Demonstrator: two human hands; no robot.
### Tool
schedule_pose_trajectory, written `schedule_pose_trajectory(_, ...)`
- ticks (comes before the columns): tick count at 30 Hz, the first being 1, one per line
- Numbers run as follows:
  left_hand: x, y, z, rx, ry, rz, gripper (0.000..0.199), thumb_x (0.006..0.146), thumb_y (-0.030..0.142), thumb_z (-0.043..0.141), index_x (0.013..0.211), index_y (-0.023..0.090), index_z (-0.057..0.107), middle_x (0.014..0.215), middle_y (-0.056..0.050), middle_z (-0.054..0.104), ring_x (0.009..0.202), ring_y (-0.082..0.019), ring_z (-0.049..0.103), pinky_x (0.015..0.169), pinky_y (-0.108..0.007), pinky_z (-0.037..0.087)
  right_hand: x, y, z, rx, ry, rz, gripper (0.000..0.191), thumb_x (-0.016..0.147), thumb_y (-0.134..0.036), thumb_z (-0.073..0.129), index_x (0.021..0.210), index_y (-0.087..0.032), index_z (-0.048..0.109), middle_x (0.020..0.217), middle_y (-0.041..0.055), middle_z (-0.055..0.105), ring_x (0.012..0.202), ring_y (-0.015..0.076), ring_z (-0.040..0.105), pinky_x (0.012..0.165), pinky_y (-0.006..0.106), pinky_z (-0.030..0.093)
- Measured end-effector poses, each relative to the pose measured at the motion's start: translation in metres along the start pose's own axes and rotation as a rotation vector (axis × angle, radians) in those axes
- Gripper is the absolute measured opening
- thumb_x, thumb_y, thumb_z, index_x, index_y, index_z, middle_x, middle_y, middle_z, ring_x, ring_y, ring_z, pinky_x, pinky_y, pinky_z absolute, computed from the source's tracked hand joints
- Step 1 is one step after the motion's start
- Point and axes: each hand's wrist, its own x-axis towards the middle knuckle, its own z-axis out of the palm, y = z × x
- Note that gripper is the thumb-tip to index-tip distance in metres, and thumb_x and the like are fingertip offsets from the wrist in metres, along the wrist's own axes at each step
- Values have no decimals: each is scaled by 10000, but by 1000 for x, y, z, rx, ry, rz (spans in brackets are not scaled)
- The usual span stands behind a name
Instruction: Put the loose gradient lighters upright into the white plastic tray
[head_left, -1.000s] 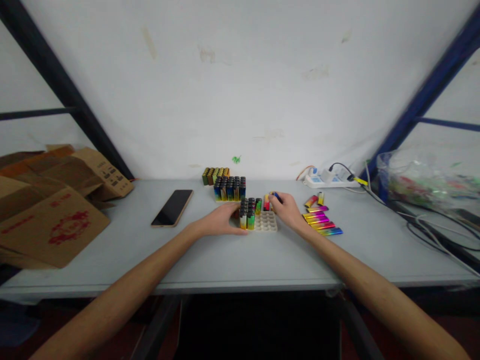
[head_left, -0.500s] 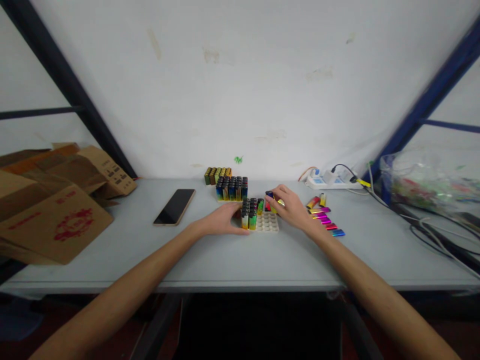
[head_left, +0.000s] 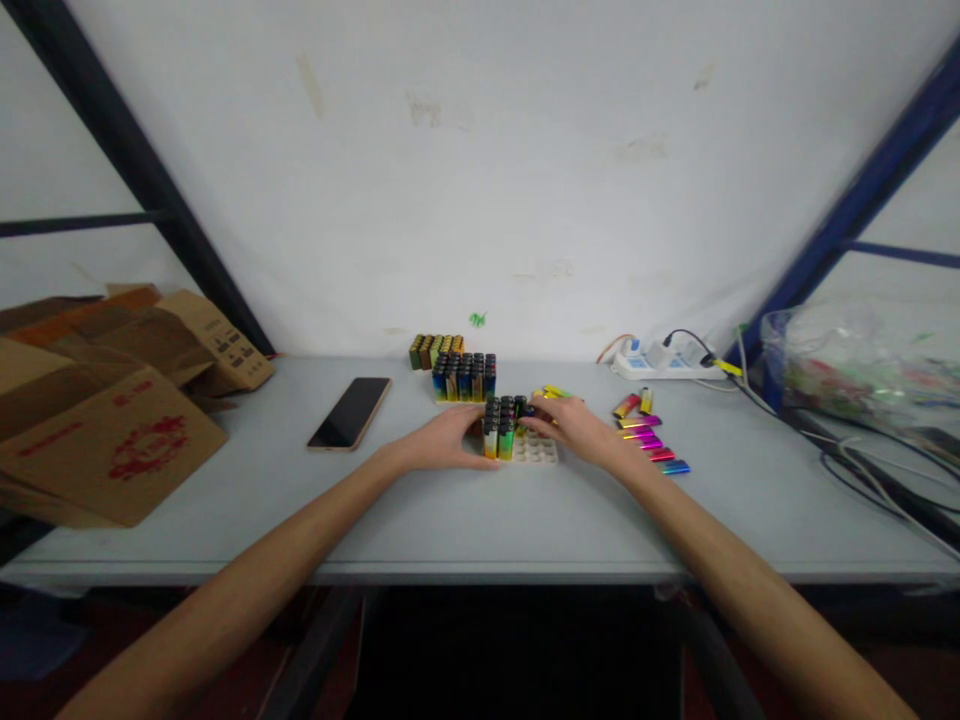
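A white tray with round holes stands near the middle of the table. Upright lighters with black tops fill its left part, while holes at its front right show bare. My left hand is curved around the tray's left end, thumb at the front corner and fingers behind. Over the tray's right half, my right hand pinches a lighter by its dark top, beside the standing ones. The lower part of that lighter is mostly hidden. Yellow lighters lie just behind my right hand.
Loose coloured lighters lie to the right. Behind stand a block of lighters and another gold-green block. A phone and cardboard boxes are at left. A power strip with cables sits at the back right.
My right hand has moved slightly left and down with the lighter, up to the standing rows in the tray. The yellow lighters behind it have come into view. My left hand stays put.
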Motion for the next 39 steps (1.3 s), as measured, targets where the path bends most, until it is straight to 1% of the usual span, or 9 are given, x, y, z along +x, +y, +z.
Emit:
schedule_pose_trajectory(6,0,1,0,-1,7,-10,715,713,606,830,1241,162,638,1244,-131,715,1111,-343,673,995,-441,519,1,-10,-2,-194,-14,106,289,997,-449,623,873,-190,656,786,81,681,667,202,590,624,297,352)
schedule_pose_trajectory(11,0,0,0,23,1,-50,774,689,660,820,1236,145,636,1267,-169,699,1141,-373,660,1005,-471,517,-9,6,-47,39,-52,98,388,1017,-523,542,891,-204,724,760,48,710,643,176,594,669,302,427)
schedule_pose_trajectory(13,0,-1,0,27,8,-56,787,680,679,816,1234,148,638,1282,-170,694,1152,-377,655,1021,-474,511,-24,19,-69,62,-17,165,384,979,-550,579,978,-204,746,830,65,739,721,203,640,706,324,472)
schedule_pose_trajectory(17,0,-1,1,39,13,-59,754,676,692,810,1199,172,652,1234,-139,710,1096,-359,672,989,-457,528,-74,45,-95,24,-81,240,416,906,-583,641,1081,-226,762,1090,119,754,972,283,696,895,415,534)
schedule_pose_trajectory(21,1,-4,2,46,17,-43,736,669,703,807,1160,174,663,1190,-133,719,1061,-355,677,969,-458,535,-126,60,-97,11,-140,285,449,936,-600,580,1183,-268,753,1313,131,693,1217,327,639,1088,485,482)
schedule_pose_trajectory(24,1,-4,1,29,15,-28,740,683,683,812,1191,169,656,1221,-139,713,1084,-353,671,993,-455,525,-145,67,-95,2,-120,343,474,948,-606,540,1184,-261,764,1308,144,692,1218,331,643,1089,488,489)
schedule_pose_trajectory(28,1,-1,0,13,11,-16,722,695,655,818,1203,169,653,1234,-133,711,1089,-349,672,992,-446,524,-137,73,-91,-5,-112,363,462,954,-588,515,1099,-246,790,1191,142,745,1109,326,692,1014,476,526)
schedule_pose_trajectory(34,1,1,-1,26,7,-35,716,685,679,812,1164,170,658,1185,-129,720,1047,-345,676,954,-446,538,-114,78,-88,24,-201,370,409,935,-551,578,1102,-233,772,1092,116,777,941,290,720,845,400,561)
schedule_pose_trajectory(39,1,-3,1,54,0,-40,753,682,706,802,1177,159,650,1209,-149,708,1078,-362,670,985,-460,527,-97,75,-96,119,-62,357,455,942,-599,574,1091,-209,754,1119,124,757,978,281,699,849,397,556)
